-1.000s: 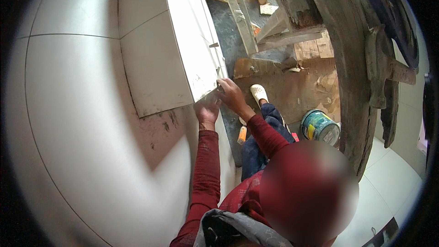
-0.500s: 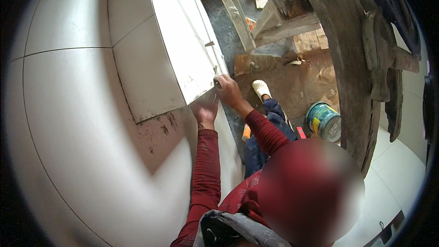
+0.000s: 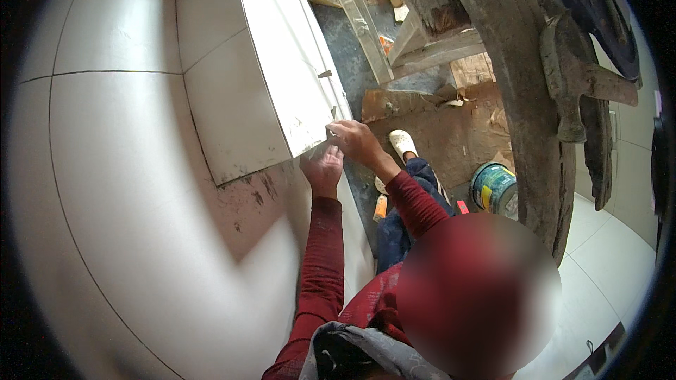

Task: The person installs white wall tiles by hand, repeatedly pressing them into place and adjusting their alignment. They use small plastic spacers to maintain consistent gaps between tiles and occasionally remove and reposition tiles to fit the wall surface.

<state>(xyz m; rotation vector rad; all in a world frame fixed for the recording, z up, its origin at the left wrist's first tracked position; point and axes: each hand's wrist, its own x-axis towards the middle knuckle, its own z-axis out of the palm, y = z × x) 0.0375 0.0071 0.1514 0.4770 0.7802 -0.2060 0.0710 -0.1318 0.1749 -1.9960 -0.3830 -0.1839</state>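
Both hands are at the near corner of a raised ledge faced with white tiles (image 3: 225, 112). My right hand (image 3: 360, 146) is closed in a pinch at the corner of the bright top tile (image 3: 306, 123); whatever its fingertips hold is too small to make out. Just below and touching it, my left hand (image 3: 324, 171) lies with fingers stretched out along the tile's near edge. Small wedge-shaped spacers (image 3: 325, 74) stick up from the joint on the ledge's right side. Below the tiles a bare pinkish patch (image 3: 250, 204) shows dark smears.
A weathered timber frame (image 3: 493, 49) rises on the right, with a hammer (image 3: 567, 88) on it. Beside my foot in a pale clog (image 3: 402, 142) are a teal bucket (image 3: 493, 184), an orange-handled tool (image 3: 381, 207) and a red object (image 3: 462, 207). Cardboard (image 3: 401, 100) covers part of the floor.
My left hand has moved slightly right, its fingers now showing against my right hand. The right hand stays at the tile corner. The view has shifted a little, bringing more of the hammer into sight.
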